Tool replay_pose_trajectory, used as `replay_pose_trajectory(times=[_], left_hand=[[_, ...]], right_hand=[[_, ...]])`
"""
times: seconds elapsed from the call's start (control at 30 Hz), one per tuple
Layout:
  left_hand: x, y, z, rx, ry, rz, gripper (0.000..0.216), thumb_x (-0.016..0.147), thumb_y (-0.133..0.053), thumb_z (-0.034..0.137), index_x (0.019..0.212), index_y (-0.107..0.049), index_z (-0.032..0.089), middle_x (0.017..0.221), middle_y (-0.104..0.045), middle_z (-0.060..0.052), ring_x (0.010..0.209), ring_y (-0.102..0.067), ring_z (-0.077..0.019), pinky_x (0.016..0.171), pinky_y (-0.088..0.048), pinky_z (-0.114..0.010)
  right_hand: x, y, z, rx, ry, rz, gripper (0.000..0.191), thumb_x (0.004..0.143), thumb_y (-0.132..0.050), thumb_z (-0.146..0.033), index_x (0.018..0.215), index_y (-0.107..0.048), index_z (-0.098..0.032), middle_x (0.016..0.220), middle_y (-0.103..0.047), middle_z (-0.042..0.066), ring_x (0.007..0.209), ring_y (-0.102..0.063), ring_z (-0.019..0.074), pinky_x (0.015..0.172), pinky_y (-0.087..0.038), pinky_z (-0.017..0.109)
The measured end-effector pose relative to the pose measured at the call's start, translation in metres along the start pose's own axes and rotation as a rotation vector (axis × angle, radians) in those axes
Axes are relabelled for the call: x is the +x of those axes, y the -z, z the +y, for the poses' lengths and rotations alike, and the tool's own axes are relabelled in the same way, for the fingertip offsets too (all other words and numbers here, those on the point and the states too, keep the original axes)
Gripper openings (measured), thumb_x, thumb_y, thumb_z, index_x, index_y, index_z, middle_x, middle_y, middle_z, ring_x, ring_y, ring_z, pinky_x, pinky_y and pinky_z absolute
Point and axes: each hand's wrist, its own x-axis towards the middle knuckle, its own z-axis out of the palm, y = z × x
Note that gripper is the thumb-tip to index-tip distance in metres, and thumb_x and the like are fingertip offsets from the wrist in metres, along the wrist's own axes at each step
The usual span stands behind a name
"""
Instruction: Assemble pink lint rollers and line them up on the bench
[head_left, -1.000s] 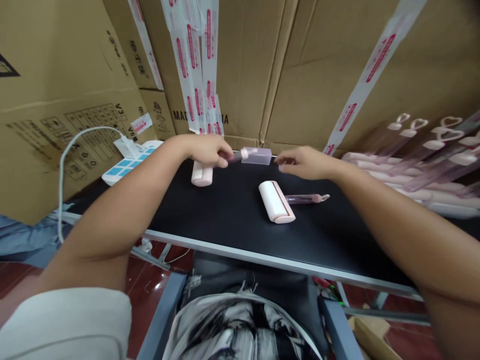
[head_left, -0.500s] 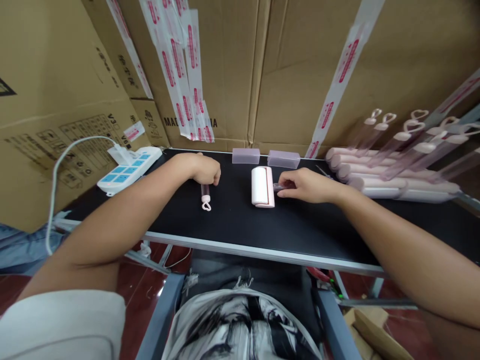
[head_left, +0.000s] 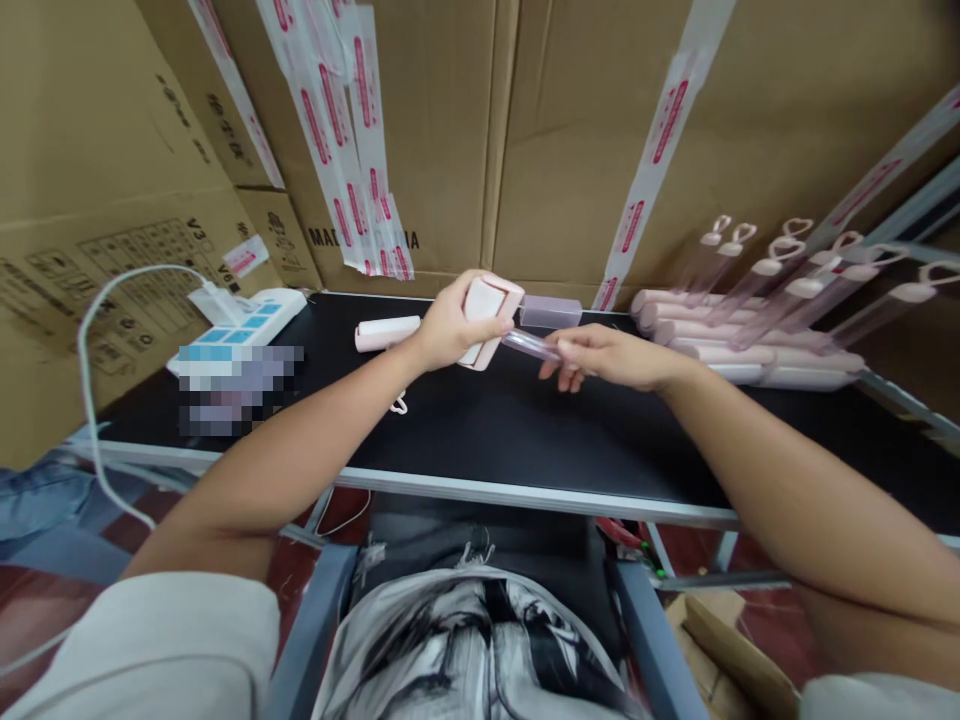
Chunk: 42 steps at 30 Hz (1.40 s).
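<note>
A white and pale pink lint roller [head_left: 493, 300] is up off the tabletop, tilted, between my two hands. My left hand [head_left: 448, 325] is wrapped round its roller head, thumb across the front. Its clear purplish handle [head_left: 532, 345] points right, and my right hand [head_left: 611, 357] pinches the far end; that end is hidden by the fingers. A second lint roller [head_left: 388, 332] lies on the table behind my left forearm. Only its head and heart-shaped loop [head_left: 399, 403] show.
Several more lint rollers [head_left: 739, 340] lie stacked at the right, handles slanting up. Behind my hands, a translucent purple box-shaped piece [head_left: 551, 311] stands by the cardboard wall [head_left: 570, 130]. A power strip [head_left: 259, 318] with a white cable is at the left; a pixelated patch covers its near side.
My left hand has left the second lint roller's handle and moved right onto the other roller's head. That lint roller has been raised from the table and tilted, my right hand still on its handle.
</note>
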Motion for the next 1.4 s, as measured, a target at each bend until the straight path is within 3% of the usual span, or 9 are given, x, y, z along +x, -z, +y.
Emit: replay_pose_trajectory(times=[0.1,0.23,0.4,0.5,0.6,0.77,1.0,1.2,1.4], left_hand=[[0.001,0.019,-0.006,-0.037,-0.056,0.041,0.08,0.066,-0.098,0.064,0.121,-0.064,0.017,0.115,-0.074,-0.009,0.099,-0.068,-0.0203,0.091,-0.055,-0.033],[0.002,0.022,-0.005,-0.12,-0.019,0.114,0.081,0.063,-0.1,0.066,0.118,-0.064,0.018,0.108,-0.074,-0.006,0.092,-0.07,-0.0187,0.084,-0.057,-0.031],[0.004,0.01,-0.002,-0.225,0.073,0.288,0.071,0.065,-0.101,0.056,0.114,-0.064,0.02,0.097,-0.074,-0.004,0.09,-0.072,-0.0202,0.081,-0.06,-0.032],[0.01,0.016,-0.004,-0.312,0.202,0.41,0.06,0.074,-0.093,0.051,0.114,-0.06,0.021,0.087,-0.07,-0.002,0.08,-0.073,-0.0208,0.075,-0.061,-0.035],[0.015,0.031,-0.004,-0.366,0.261,0.505,0.054,0.079,-0.088,0.046,0.116,-0.058,0.022,0.081,-0.069,0.001,0.071,-0.072,-0.0199,0.072,-0.062,-0.036],[0.008,0.036,0.003,-0.379,0.321,0.281,0.054,0.076,-0.088,0.032,0.117,-0.054,0.021,0.08,-0.071,0.001,0.065,-0.072,-0.0197,0.069,-0.063,-0.037],[-0.007,0.02,0.01,-0.248,0.438,-0.076,0.058,0.067,-0.097,0.034,0.107,-0.058,0.02,0.09,-0.072,-0.001,0.077,-0.072,-0.0188,0.077,-0.059,-0.036],[-0.006,0.011,0.019,-0.121,0.331,-0.344,0.055,0.07,-0.093,0.047,0.111,-0.074,0.014,0.093,-0.072,-0.001,0.083,-0.064,-0.0158,0.082,-0.049,-0.031],[-0.006,-0.002,0.021,0.059,0.183,-0.489,0.058,0.078,-0.085,0.058,0.114,-0.076,0.013,0.098,-0.074,-0.003,0.089,-0.065,-0.0187,0.083,-0.049,-0.031]], right_hand=[[0.0,0.006,0.004,0.293,-0.111,-0.084,0.079,0.084,-0.073,-0.091,0.109,-0.075,-0.016,0.082,-0.08,0.01,0.053,-0.064,0.0162,0.052,-0.054,0.03],[0.004,-0.004,-0.001,0.401,-0.025,-0.01,0.069,0.073,-0.095,-0.074,0.104,-0.077,-0.015,0.063,-0.068,-0.001,0.044,-0.052,0.0099,0.047,-0.048,0.026],[0.008,-0.012,-0.005,0.085,0.194,0.329,0.059,0.081,-0.088,-0.075,0.09,-0.073,-0.018,0.075,-0.074,0.005,0.057,-0.067,0.0158,0.058,-0.053,0.03],[0.005,-0.001,-0.001,-0.262,0.342,0.671,0.044,0.091,-0.081,-0.064,0.1,-0.075,-0.022,0.084,-0.077,0.006,0.07,-0.075,0.0216,0.072,-0.058,0.036],[0.0,0.021,0.007,-0.464,0.29,0.871,0.038,0.093,-0.078,-0.053,0.115,-0.074,-0.022,0.087,-0.078,0.006,0.069,-0.074,0.0228,0.074,-0.058,0.038],[0.005,0.041,0.024,-0.579,-0.119,0.597,0.036,0.08,-0.086,-0.054,0.088,-0.073,-0.021,0.066,-0.069,0.002,0.058,-0.062,0.0191,0.06,-0.046,0.033],[0.02,0.031,0.041,-0.792,-0.2,0.286,0.028,0.083,-0.082,-0.049,0.09,-0.078,-0.023,0.082,-0.077,0.003,0.078,-0.069,0.0223,0.072,-0.046,0.032],[0.008,0.019,0.016,-0.46,0.198,0.647,0.046,0.09,-0.076,-0.062,0.115,-0.075,-0.022,0.092,-0.074,0.006,0.078,-0.065,0.0233,0.077,-0.053,0.038],[0.013,-0.031,-0.013,-0.075,0.429,0.323,0.058,0.074,-0.099,-0.057,0.111,-0.068,-0.026,0.103,-0.071,0.004,0.088,-0.066,0.0208,0.08,-0.056,0.035]])
